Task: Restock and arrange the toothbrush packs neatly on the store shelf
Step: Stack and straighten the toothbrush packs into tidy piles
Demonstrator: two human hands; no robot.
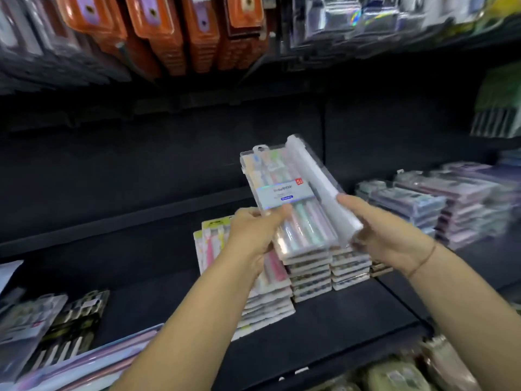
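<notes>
While left hand (251,235) and right hand (389,235) clasp a pack bundle (284,190) over the stacks (310,277) — restocking midway — the next move likely needs a square set-down.

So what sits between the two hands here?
In the head view, a bundle of clear toothbrush packs spans the gap; the left hand grips its lower-left edge, the right hand its white side.

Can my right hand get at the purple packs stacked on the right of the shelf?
Likely yes: nothing stands between the right hand and the purple packs. But its grip is on the held toothbrush packs, so it would need freeing first.
</notes>
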